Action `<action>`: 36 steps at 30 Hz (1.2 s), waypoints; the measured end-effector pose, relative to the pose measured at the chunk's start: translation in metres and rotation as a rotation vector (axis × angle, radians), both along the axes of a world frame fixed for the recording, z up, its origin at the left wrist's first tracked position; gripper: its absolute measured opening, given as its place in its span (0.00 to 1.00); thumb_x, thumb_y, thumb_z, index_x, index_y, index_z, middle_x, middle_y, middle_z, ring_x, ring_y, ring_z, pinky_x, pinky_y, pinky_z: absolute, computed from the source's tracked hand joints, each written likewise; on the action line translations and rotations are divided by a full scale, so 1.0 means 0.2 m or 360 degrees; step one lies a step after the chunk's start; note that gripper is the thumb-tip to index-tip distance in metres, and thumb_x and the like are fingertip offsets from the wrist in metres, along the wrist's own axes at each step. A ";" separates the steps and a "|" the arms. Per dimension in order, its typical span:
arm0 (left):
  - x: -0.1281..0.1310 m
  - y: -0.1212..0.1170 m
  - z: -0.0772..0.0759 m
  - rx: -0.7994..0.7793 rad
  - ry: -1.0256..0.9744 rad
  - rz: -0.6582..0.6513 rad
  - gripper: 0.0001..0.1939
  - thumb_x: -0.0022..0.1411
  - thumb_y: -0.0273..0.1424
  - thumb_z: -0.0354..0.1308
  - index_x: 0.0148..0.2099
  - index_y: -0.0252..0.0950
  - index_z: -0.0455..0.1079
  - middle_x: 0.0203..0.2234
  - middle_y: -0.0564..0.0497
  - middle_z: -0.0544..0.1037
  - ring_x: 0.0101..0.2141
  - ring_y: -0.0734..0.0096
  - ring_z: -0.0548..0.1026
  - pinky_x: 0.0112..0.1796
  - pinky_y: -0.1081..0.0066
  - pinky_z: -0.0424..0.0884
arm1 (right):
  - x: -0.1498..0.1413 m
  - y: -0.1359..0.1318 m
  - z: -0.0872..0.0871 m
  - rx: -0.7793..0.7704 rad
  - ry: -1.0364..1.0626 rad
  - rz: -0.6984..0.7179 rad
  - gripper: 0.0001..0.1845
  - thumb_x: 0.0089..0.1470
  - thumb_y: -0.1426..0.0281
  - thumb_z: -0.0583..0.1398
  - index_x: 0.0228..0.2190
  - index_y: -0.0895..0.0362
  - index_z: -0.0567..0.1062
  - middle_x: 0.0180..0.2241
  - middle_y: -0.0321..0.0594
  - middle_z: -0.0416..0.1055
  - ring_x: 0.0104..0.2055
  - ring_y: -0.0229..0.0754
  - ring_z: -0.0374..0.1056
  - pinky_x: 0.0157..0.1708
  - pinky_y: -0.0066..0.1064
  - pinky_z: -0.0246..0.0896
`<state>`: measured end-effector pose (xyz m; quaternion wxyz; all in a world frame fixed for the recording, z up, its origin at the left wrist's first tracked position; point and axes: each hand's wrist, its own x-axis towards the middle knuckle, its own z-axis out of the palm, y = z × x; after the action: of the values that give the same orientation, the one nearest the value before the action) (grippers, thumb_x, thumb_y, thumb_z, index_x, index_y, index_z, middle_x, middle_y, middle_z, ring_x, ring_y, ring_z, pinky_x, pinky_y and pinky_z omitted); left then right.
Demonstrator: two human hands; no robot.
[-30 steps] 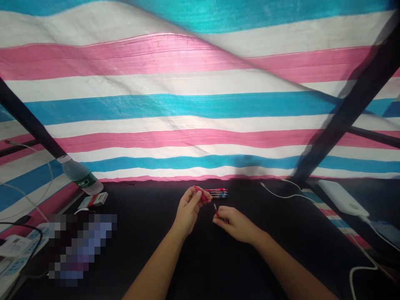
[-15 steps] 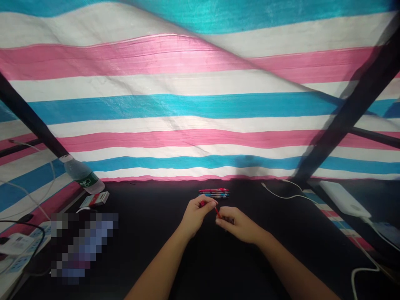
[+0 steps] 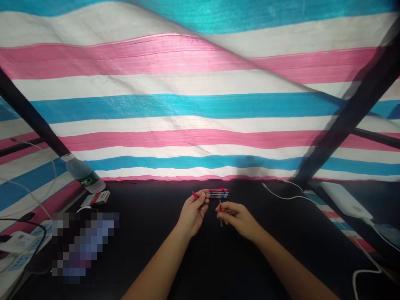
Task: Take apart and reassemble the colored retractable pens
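Note:
My left hand (image 3: 193, 212) is closed around a red pen part (image 3: 195, 195), probably a barrel or cap, whose end sticks out to the upper left. My right hand (image 3: 236, 216) pinches a thin pen refill (image 3: 220, 216) with a red tip, held nearly upright. The hands are a short gap apart. Just beyond them, a small bundle of several pens (image 3: 218, 193) with red, pink and blue parts lies on the black table (image 3: 150, 266). My fingers hide part of the red piece and the refill.
A water bottle (image 3: 83, 174) lies at the table's far left, near a small box (image 3: 96, 198). To the right are a white power bank (image 3: 345, 200) and a white cable (image 3: 289, 196). A power strip (image 3: 18, 243) sits low left, beside a pixelated patch. Striped tarpaulin and dark beams stand behind.
The hands have drawn slightly apart from their close position half a second ago. The refill in my right hand has swung from a slant to nearly upright, and the red piece now points upper left.

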<state>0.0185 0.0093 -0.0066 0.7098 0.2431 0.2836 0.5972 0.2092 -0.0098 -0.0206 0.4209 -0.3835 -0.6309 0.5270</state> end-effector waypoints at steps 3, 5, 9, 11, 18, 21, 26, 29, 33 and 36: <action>0.00 0.00 0.00 -0.0030 -0.0062 -0.0008 0.19 0.49 0.28 0.79 0.43 0.28 0.81 0.34 0.44 0.80 0.30 0.78 0.73 0.23 0.82 0.62 | 0.00 0.00 0.01 0.0020 0.0007 -0.0007 0.21 0.57 0.51 0.67 0.39 0.57 0.81 0.33 0.42 0.77 0.27 0.39 0.67 0.29 0.32 0.64; 0.00 0.00 0.01 -0.0025 -0.0072 -0.0009 0.18 0.48 0.27 0.79 0.42 0.28 0.81 0.34 0.43 0.81 0.29 0.79 0.73 0.22 0.83 0.61 | 0.00 0.00 0.02 0.0027 0.0005 -0.0009 0.22 0.58 0.50 0.66 0.39 0.57 0.80 0.34 0.43 0.78 0.27 0.39 0.67 0.28 0.33 0.64; 0.00 -0.01 0.01 -0.0036 -0.0076 -0.0016 0.17 0.48 0.27 0.79 0.41 0.28 0.81 0.35 0.43 0.82 0.29 0.79 0.75 0.24 0.83 0.65 | 0.01 0.00 0.03 0.0053 0.0004 0.0013 0.21 0.59 0.50 0.65 0.38 0.57 0.79 0.34 0.42 0.78 0.26 0.38 0.66 0.28 0.32 0.63; 0.00 -0.01 0.02 -0.0042 -0.0065 -0.0014 0.17 0.48 0.27 0.79 0.41 0.29 0.81 0.35 0.44 0.82 0.29 0.78 0.75 0.25 0.82 0.68 | 0.01 0.00 0.02 0.0084 0.0010 0.0029 0.20 0.61 0.52 0.64 0.38 0.57 0.79 0.34 0.41 0.77 0.26 0.37 0.65 0.28 0.31 0.62; 0.00 -0.02 0.03 -0.0002 0.0034 -0.0037 0.16 0.49 0.31 0.79 0.39 0.31 0.82 0.36 0.45 0.83 0.31 0.77 0.77 0.31 0.80 0.72 | 0.02 -0.01 0.03 0.0213 -0.0070 0.0016 0.20 0.66 0.53 0.59 0.39 0.57 0.80 0.31 0.39 0.74 0.24 0.36 0.63 0.26 0.29 0.59; 0.01 -0.03 0.03 0.0082 0.0109 -0.0053 0.15 0.50 0.32 0.78 0.39 0.31 0.82 0.35 0.46 0.82 0.31 0.77 0.76 0.32 0.78 0.72 | 0.01 -0.02 0.05 0.0256 -0.0189 0.0005 0.22 0.65 0.52 0.59 0.37 0.57 0.80 0.28 0.38 0.73 0.23 0.36 0.62 0.24 0.29 0.57; 0.03 -0.04 0.03 0.0192 0.0221 -0.0065 0.15 0.52 0.32 0.77 0.40 0.31 0.82 0.34 0.45 0.82 0.31 0.75 0.75 0.34 0.75 0.71 | 0.01 -0.03 0.08 0.0364 -0.0292 -0.0019 0.23 0.65 0.53 0.60 0.28 0.57 0.79 0.26 0.38 0.72 0.28 0.40 0.65 0.27 0.30 0.59; 0.03 -0.05 0.03 0.0192 0.0245 -0.0075 0.15 0.53 0.33 0.76 0.41 0.31 0.82 0.34 0.45 0.82 0.32 0.73 0.76 0.35 0.73 0.72 | 0.01 -0.02 0.09 0.0388 -0.0334 -0.0013 0.23 0.66 0.53 0.59 0.28 0.56 0.78 0.26 0.38 0.72 0.29 0.41 0.66 0.29 0.31 0.59; 0.03 -0.05 0.03 0.0190 0.0247 -0.0085 0.15 0.53 0.33 0.76 0.41 0.31 0.82 0.35 0.45 0.82 0.32 0.72 0.76 0.36 0.72 0.72 | 0.01 -0.02 0.08 0.0382 -0.0344 -0.0012 0.22 0.66 0.54 0.59 0.29 0.56 0.79 0.26 0.37 0.72 0.29 0.41 0.66 0.30 0.31 0.59; 0.03 -0.05 0.02 0.0201 0.0265 -0.0082 0.15 0.53 0.33 0.76 0.41 0.31 0.82 0.35 0.45 0.82 0.32 0.73 0.76 0.37 0.72 0.72 | 0.01 -0.02 0.08 0.0382 -0.0348 -0.0012 0.20 0.66 0.55 0.59 0.29 0.56 0.79 0.26 0.37 0.71 0.29 0.41 0.65 0.30 0.31 0.58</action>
<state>0.0252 -0.0001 -0.0019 0.6822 0.3433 0.2970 0.5732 0.2112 -0.0140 -0.0053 0.3946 -0.3878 -0.7300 0.4013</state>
